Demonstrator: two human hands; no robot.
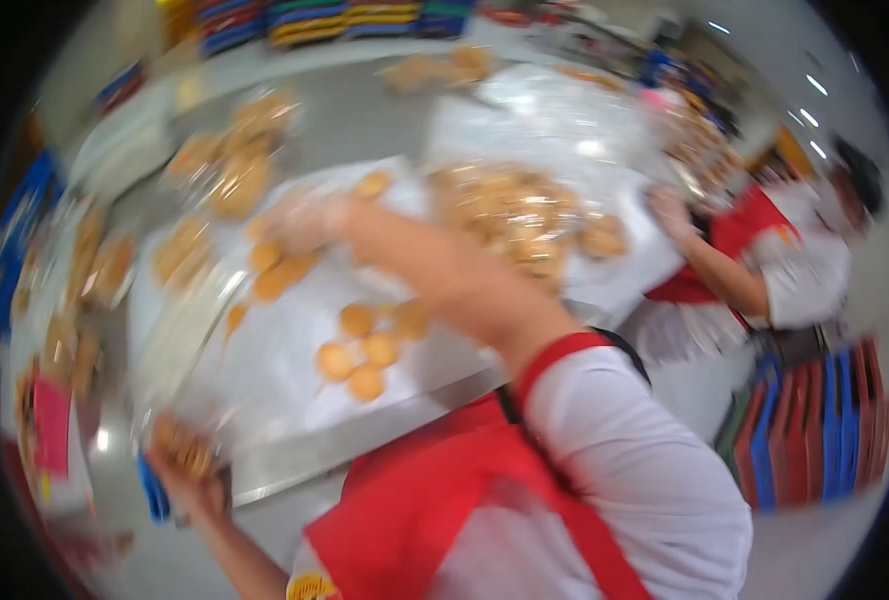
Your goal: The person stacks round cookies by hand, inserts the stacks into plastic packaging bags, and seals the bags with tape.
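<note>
My left hand [183, 475] is at the table's front left corner, wrapped around a clear plastic bag [187, 446] with brown round baked pieces inside. My right hand [310, 218], in a clear glove, reaches across the table to a cluster of golden round baked pieces [283, 275]. Motion blurs its fingers, so I cannot make out whether they grip any. Nearer to me, a loose group of the same round pieces [367, 350] lies on the white sheet [275, 400]. A clear flat plastic bag or sleeve [190, 325] lies between my hands.
Filled clear bags [240, 165] lie at the back left of the metal table [365, 95]. A large bagged pile of round pieces [510, 215] is right of my arm. A co-worker in a red apron [740, 235] stands at the right, near stacked coloured trays [815, 425].
</note>
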